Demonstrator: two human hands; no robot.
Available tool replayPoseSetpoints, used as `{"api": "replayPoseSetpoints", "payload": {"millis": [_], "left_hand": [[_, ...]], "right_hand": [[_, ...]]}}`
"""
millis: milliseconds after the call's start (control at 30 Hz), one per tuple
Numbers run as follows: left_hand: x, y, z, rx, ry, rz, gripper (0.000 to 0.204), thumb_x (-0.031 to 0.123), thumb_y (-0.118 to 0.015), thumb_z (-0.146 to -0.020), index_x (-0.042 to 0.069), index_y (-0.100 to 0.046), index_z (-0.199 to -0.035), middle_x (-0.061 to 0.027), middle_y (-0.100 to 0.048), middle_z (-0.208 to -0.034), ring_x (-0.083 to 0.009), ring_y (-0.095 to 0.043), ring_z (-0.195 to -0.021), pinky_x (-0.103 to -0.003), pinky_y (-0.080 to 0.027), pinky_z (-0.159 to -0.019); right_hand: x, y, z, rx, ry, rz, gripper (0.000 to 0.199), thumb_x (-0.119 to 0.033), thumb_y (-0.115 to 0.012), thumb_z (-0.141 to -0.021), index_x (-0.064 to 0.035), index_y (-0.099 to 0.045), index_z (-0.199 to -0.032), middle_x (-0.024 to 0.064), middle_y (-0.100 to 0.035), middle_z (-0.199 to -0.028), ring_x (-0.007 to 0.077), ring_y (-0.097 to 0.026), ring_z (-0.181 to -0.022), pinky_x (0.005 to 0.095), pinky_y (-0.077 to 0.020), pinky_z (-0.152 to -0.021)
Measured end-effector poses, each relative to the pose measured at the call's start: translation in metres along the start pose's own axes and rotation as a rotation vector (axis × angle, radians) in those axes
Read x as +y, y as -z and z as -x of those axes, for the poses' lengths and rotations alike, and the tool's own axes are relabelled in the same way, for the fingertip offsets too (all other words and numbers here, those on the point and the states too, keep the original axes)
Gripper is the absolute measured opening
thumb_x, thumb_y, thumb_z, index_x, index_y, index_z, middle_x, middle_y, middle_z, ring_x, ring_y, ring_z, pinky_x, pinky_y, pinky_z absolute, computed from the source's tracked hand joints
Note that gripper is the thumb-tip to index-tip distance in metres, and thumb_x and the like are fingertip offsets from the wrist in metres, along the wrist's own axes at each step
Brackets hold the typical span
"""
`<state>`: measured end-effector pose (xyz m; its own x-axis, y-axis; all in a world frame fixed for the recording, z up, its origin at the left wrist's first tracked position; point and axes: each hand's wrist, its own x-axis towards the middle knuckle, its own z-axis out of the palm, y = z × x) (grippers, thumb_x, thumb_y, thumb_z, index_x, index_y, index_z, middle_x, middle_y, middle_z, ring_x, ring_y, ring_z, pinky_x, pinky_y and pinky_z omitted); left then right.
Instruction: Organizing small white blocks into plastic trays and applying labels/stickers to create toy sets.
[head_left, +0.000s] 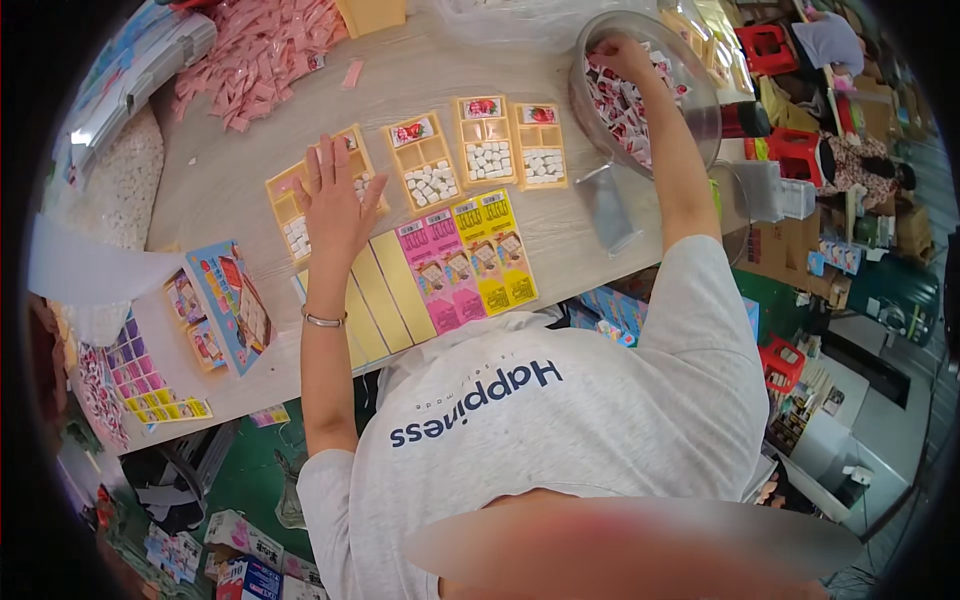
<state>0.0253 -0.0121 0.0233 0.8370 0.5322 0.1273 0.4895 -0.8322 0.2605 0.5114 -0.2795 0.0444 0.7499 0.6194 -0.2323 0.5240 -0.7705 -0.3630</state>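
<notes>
My left hand [340, 205] is open with its fingers spread, palm down over two yellow compartment trays, one of them this left tray [285, 210]; it hides much of both. To its right stand three more trays: a left one [405, 165], a middle one [485, 133] and a right one [541, 145]. Each of these three holds small white pieces and a packet with a red picture. At the far right my right hand [622, 58] reaches into a clear round bowl [712, 120] of small red-and-white sachets [625, 115]. Its fingers are bent in among them, their tips hidden.
A heap of pink sachets [260, 55] lies at the far left. Pink, yellow and cream printed card sheets [465, 260] lie below the trays. Left of them stands a blue printed box [232, 305]. A clear plastic pouch [607, 212] is below the bowl.
</notes>
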Motion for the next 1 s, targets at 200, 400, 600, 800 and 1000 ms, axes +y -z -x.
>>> {"api": "replayPoseSetpoints", "payload": {"millis": [200,400,600,800,1000], "left_hand": [[0.032,0.037,0.013,0.07,-0.039,0.226,0.072,0.047,-0.051,-0.099,0.006,-0.029,-0.153,-0.0165,-0.032,-0.157,-0.0357,-0.029,-0.145,-0.058,-0.015,-0.118],[0.051,0.058,0.038,0.097,-0.068,0.432,0.065,0.042,-0.057,-0.097,0.005,-0.04,-0.147,-0.0184,-0.049,-0.144,-0.036,-0.046,-0.132,-0.051,-0.032,-0.111],[0.032,0.065,0.062,0.197,0.05,0.661,0.043,0.029,-0.059,-0.098,0.003,-0.057,-0.132,-0.0147,-0.064,-0.124,-0.0299,-0.062,-0.105,-0.04,-0.046,-0.094],[0.028,0.06,0.066,0.181,0.301,1.041,0.033,0.011,-0.07,-0.091,0.001,-0.065,-0.122,-0.0066,-0.069,-0.105,-0.0098,-0.064,-0.084,-0.023,-0.052,-0.072],[0.041,0.066,0.066,-0.208,0.389,1.547,0.018,0.01,-0.07,-0.092,0.002,-0.073,-0.107,0.0,-0.071,-0.085,-0.0045,-0.062,-0.072,-0.02,-0.048,-0.062]], "right_hand": [[0.011,-0.023,0.001,0.226,0.153,0.05,0.038,-0.037,-0.082,-0.073,-0.0097,-0.074,-0.099,0.0139,-0.073,-0.095,0.0304,-0.07,-0.092,0.0388,-0.0539,-0.084],[0.008,-0.022,0.001,0.137,0.146,0.126,0.027,-0.031,-0.073,-0.081,-0.0125,-0.072,-0.101,0.0133,-0.072,-0.097,0.0342,-0.068,-0.091,0.0429,-0.0538,-0.082],[0.009,0.008,0.031,0.572,0.43,0.514,0.031,-0.035,-0.057,-0.091,-0.0117,-0.069,-0.107,0.0147,-0.07,-0.092,0.0382,-0.067,-0.092,0.0468,-0.0537,-0.081],[-0.147,0.031,0.139,0.457,0.369,-0.493,0.01,-0.013,-0.064,-0.095,-0.0044,-0.066,-0.099,0.0042,-0.07,-0.088,0.0139,-0.063,-0.075,0.0277,-0.0512,-0.068],[-0.302,-0.08,0.228,-0.399,0.816,-0.525,0.017,-0.002,-0.075,-0.084,-0.0057,-0.069,-0.099,-0.0007,-0.069,-0.086,0.0056,-0.059,-0.071,0.0254,-0.0493,-0.063]]}}
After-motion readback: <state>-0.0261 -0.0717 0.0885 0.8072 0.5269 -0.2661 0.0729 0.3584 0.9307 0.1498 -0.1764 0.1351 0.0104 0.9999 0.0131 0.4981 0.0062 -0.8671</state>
